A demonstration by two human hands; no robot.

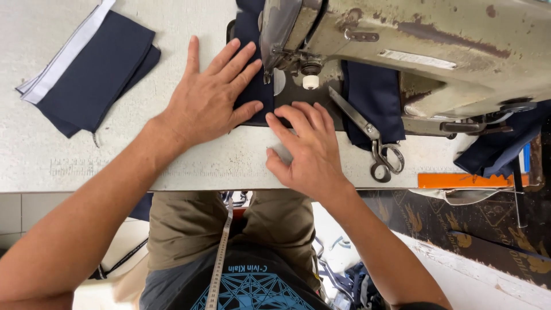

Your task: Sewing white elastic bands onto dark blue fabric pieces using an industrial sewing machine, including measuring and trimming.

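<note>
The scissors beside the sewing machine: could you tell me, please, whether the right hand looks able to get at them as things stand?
Probably yes: the scissors lie uncovered on the table just beside the right hand, with nothing between them.

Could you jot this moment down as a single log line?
left hand: flat on dark navy fabric | right hand: fingertips on same fabric beside worn sewing machine | metal scissors: on table

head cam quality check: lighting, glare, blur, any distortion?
Head view: even, soft daylight, only faint shadows under the left hand and right hand; mild sheen on the sewing machine arm and scissors, no blown glare; hands and navy fabric sharp; wide-angle stretch at the edges, forearms looming; dark clutter under the table loses detail.
</note>
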